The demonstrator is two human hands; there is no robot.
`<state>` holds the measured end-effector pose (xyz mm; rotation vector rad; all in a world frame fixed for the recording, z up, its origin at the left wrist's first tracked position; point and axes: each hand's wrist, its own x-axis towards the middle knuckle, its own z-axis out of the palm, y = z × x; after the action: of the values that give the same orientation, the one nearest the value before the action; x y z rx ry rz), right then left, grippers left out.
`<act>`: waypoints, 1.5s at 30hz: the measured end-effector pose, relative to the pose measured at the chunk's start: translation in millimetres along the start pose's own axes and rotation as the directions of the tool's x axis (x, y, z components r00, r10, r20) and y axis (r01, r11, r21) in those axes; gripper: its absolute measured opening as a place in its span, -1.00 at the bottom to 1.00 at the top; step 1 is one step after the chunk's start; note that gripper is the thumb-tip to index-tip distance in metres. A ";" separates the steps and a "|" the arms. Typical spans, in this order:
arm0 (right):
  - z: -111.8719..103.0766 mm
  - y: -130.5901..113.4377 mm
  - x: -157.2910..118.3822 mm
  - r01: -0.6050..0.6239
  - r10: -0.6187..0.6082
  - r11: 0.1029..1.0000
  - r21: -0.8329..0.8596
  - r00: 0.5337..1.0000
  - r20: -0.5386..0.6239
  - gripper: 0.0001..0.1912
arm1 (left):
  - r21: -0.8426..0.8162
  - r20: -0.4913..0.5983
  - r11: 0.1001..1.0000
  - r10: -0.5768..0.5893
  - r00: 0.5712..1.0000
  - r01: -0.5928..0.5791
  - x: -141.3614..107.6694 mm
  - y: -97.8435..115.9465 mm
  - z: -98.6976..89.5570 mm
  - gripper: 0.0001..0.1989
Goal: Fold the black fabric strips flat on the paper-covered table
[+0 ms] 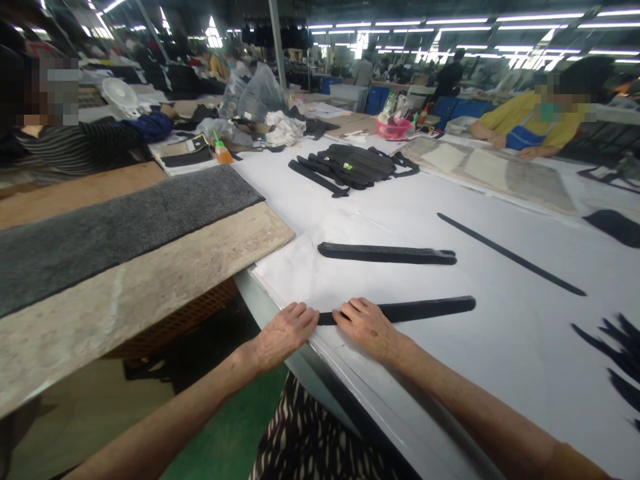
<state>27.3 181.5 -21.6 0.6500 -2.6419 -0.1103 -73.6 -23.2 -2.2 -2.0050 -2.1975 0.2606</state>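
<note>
Strip in work: a long, narrow, black, fabric-like strip (427, 309), flat on the white-covered worktop (525, 373), lower centre of the frame. Left hand (284, 332): fingers bent and held close together at the strip's left end, beside the worktop edge. Right hand (370, 328): fingers curled down over the strip a little farther right, near the left hand. Whether either one pinches the fabric or only presses on it, I cannot tell. Orientation: long axis nearly level across the frame, rising slightly rightward; the rounded free end points right, the other end is hidden at my left fingers. Progress, my judgement: the right-hand length lies straight, while the left portion is being handled; completion cannot be read from this view. Above it, roughly parallel, a black, double-edged long strip (387, 254) lies with no hand on it. A pile of flat black pieces (357, 165) sits at upper centre; whether these are finished or waiting, I cannot tell.
</note>
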 end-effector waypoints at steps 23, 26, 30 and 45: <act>0.3 -15.8 20.2 0.081 -0.081 0.997 -0.013 0.996 0.024 -0.87 | -0.857 -0.153 0.361 -0.859 0.488 0.367 -25.9 17.5 17.2 -0.72; 3.8 -22.1 29.1 0.104 -0.104 0.995 0.010 0.994 0.026 -0.90 | -0.913 0.119 0.049 -0.917 0.381 0.404 -32.9 19.1 13.1 -0.68; 5.5 -28.0 34.2 0.128 -0.129 0.991 0.026 0.991 0.029 -0.90 | -0.896 0.375 -0.182 -0.799 0.470 0.406 -34.1 23.5 20.1 -0.53; 7.7 -1.0 12.6 0.060 -0.051 0.985 0.160 0.997 -0.058 -0.85 | -0.810 0.582 -0.538 -0.689 0.433 0.234 -50.9 26.4 49.8 -0.66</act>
<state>14.4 174.6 -24.1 0.7687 -2.6003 0.1052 -54.8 -72.7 -56.6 -0.0007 -2.7984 -2.4410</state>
